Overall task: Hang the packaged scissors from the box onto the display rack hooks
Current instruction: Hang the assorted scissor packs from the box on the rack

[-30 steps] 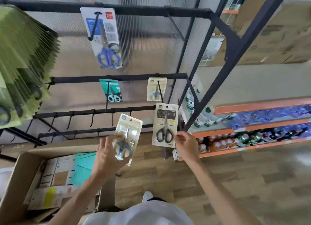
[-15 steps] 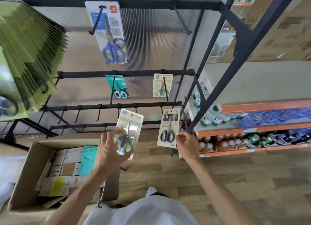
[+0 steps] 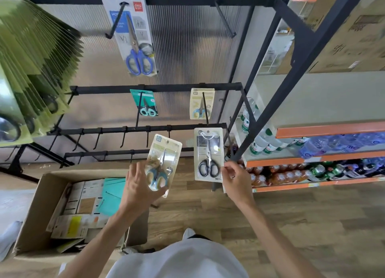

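Black-handled scissors pack [image 3: 208, 154] lower than before, nearer the rack's third bar [image 3: 143, 129].

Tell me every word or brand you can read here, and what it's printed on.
"deli": red logo on the tall white card of blue-handled scissors on the top hook.
All other print is too small or blurred: the hanging packs, both held packs, the water bottle labels, the packs in the cardboard box.

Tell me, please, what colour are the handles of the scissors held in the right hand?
Black, seen in the head view: the packaged scissors pinched by the right hand.
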